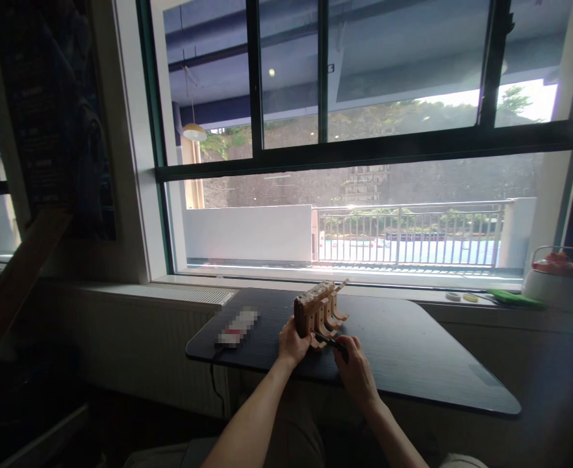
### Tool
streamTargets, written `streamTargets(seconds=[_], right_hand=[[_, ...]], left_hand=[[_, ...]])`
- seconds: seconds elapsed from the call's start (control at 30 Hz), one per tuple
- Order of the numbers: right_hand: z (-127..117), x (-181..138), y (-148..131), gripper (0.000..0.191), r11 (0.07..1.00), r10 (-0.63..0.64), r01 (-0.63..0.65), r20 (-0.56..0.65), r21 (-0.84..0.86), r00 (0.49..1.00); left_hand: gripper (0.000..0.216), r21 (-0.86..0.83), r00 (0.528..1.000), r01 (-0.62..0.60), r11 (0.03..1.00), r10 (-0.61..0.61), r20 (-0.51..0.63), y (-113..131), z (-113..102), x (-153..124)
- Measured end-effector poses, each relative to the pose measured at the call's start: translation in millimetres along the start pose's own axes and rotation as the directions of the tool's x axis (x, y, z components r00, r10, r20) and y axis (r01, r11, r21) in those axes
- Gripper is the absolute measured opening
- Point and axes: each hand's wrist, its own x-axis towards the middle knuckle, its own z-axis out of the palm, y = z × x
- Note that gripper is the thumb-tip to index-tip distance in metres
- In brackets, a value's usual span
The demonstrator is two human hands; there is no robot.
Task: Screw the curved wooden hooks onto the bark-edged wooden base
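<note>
A small wooden model with several curved ribs stands on the dark table near its front edge. My left hand grips the model's left end and steadies it. My right hand is closed round a thin dark tool whose tip reaches the base of the model. Both forearms come up from the bottom of the view.
A blurred flat object lies on the table's left part, with a cable hanging below it. On the window sill at the right stand a white kettle with an orange lid, a green cloth and small items. A large window fills the wall ahead.
</note>
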Motion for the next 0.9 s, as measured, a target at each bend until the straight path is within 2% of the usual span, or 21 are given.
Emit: streamTargets(seconds=[0.3, 0.57, 0.77, 0.9], right_hand=[[0.7, -1.4, -1.6, 0.023, 0.992, 0.090, -0.079, 0.105, -0.097, 0.990], [0.7, 2.7, 2.4, 0.017, 0.996, 0.057, -0.054, 0.032, -0.070, 0.998], [-1.6, 3.4, -0.1, 0.027, 0.994, 0.075, -0.065, 0.121, -0.084, 0.990], [-1.5, 5.1, -0.5, 0.026, 0.995, 0.094, -0.089, 0.115, -0.051, 0.989]], left_hand=[[0.037, -0.002, 1.000, 0.001, 1.000, -0.001, 0.012, -0.1, -1.8, -0.3], [0.039, -0.004, 1.000, 0.001, 1.000, -0.001, 0.017, 0.2, -3.5, -1.1], [0.038, -0.010, 1.000, -0.012, 1.000, 0.012, 0.015, 1.0, -5.0, -1.7], [0.037, -0.013, 1.000, -0.005, 1.000, 0.005, 0.016, 1.4, -4.9, -1.9]])
